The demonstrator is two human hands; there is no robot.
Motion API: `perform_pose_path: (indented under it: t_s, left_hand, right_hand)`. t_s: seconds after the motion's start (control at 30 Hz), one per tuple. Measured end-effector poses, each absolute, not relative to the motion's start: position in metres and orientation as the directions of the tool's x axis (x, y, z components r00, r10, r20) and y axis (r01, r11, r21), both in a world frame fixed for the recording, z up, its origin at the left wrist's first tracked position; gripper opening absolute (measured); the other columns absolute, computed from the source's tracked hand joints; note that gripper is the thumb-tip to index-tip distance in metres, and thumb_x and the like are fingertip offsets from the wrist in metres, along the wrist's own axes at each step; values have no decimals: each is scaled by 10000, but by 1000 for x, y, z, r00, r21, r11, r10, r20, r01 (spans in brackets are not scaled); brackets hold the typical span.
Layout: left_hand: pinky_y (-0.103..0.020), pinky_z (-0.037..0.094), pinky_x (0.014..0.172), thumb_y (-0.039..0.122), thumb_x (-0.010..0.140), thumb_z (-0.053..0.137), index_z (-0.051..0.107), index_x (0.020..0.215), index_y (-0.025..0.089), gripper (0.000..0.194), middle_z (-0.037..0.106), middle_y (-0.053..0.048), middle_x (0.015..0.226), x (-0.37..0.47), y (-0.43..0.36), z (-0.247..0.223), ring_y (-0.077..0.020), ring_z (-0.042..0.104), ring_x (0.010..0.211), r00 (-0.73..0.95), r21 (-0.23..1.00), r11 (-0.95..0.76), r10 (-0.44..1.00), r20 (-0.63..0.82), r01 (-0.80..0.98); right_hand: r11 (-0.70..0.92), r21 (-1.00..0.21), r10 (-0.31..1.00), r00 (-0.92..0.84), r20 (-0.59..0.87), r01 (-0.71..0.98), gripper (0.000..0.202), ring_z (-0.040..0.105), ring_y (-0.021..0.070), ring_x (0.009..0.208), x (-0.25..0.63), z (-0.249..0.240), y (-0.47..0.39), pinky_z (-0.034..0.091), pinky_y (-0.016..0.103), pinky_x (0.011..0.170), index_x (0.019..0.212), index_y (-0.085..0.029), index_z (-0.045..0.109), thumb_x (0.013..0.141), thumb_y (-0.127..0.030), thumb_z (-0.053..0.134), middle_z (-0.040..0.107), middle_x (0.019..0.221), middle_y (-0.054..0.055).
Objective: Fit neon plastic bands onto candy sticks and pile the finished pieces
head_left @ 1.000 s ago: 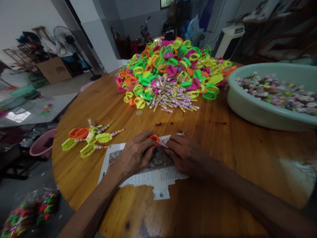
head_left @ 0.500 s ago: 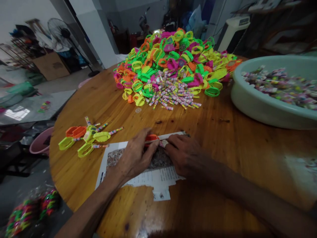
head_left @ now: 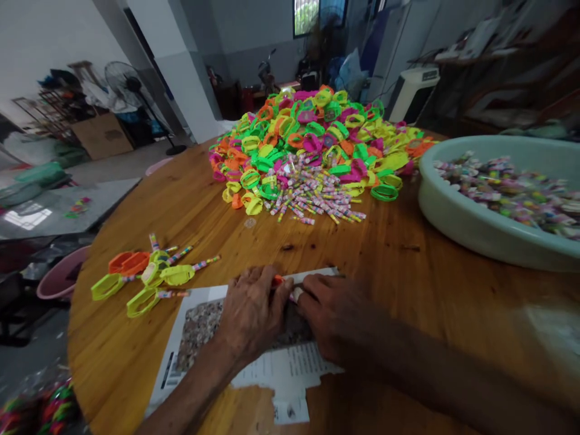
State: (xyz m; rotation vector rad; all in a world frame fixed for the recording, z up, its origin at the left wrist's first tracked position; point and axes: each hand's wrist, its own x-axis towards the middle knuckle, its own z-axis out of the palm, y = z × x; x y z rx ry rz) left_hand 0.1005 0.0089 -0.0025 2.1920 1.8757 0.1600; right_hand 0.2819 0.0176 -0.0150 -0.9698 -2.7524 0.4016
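Left hand (head_left: 254,308), one: we note it bent low over the speckled slab (head_left: 199,329), fingers nearly together, gripping a small orange piece (head_left: 278,280), mostly hidden. Right hand (head_left: 330,314), one: curled tightly, its fingertips pinching a small pale piece (head_left: 296,294) just beside the orange one; we cannot tell whether the two pieces join. Beneath the slab: printed paper sheet (head_left: 290,374), torn-edged, on a round wooden table (head_left: 389,266). To the left we list yellow bands (head_left: 179,275) and orange bands (head_left: 129,263) with patterned tubes. Beyond the hands: heaped multicoloured plastic bands (head_left: 308,130), loose printed tubes (head_left: 324,193) before them. Far right: pale green basin (head_left: 453,232), holding many wrapped pieces.
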Motion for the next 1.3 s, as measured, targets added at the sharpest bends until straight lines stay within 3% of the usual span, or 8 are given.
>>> perform_pose_path:
  t_s: [0.17,0.27,0.4,0.53,0.73,0.9,1.07,1.3]
  left_hand:
    - [-392,428,799,438,1017,339,536,902,195,334,645,-75,901,97,9,-6,-250,595,886,192,310,-173,981,-30,935]
    - [-361,444,772,435,1016,348,554,897,186,344,661,-79,857,85,11,-5,-235,620,845,151,260,-139,988,-30,956]
    - [-395,459,803,444,1014,317,601,920,161,412,689,-129,867,34,22,11,-273,652,869,20,-64,-19,1000,18,998]
    - [-465,469,805,471,973,372,650,926,150,427,688,-197,993,-26,41,39,-365,630,984,-117,-308,135,990,77,942]
    - [-382,453,870,400,947,437,692,1035,137,377,689,-164,1045,-20,99,35,-288,623,1015,14,-3,-13,993,113,1000]
    - [-260,379,598,421,933,478,695,839,136,370,658,-58,735,22,168,-1,-159,574,666,17,157,-23,999,38,987]
    - [-260,362,597,351,928,478,689,821,111,337,649,-76,740,33,195,-18,-155,552,671,19,239,-31,998,55,970]
    - [-276,385,666,311,869,544,615,785,155,191,616,-41,777,25,123,6,-151,523,705,228,275,-231,973,45,933]
  right_hand:
    - [720,-434,629,-774,77,542,138,552,194,771,285,-8,30,361,324,655,879,-167,649,866,-208,518,641,888,83]
    - [637,-431,749,-645,150,639,231,559,173,755,289,-11,62,358,302,650,843,-172,637,962,-275,468,638,857,71]
    - [515,-186,847,-464,260,837,203,591,210,782,289,-28,113,352,318,624,971,-134,634,958,-237,459,633,1020,150]
    - [512,-134,848,-474,238,848,259,622,251,886,284,-49,142,385,335,674,1112,-124,626,907,-144,470,632,1131,180]
    - [559,-176,824,-520,224,810,250,622,246,915,275,-59,143,376,323,684,1095,-142,635,871,-152,525,660,1094,153]
    - [600,-257,800,-567,197,758,157,605,191,749,279,-37,117,343,301,634,944,-166,641,861,-142,509,672,841,72]
    - [560,-480,815,-552,174,676,158,593,169,738,293,-5,64,342,296,652,877,-168,630,891,-132,476,671,831,62]
    - [647,-453,696,-718,21,614,130,579,195,758,311,4,17,352,311,615,887,-167,635,760,-145,617,660,899,87]
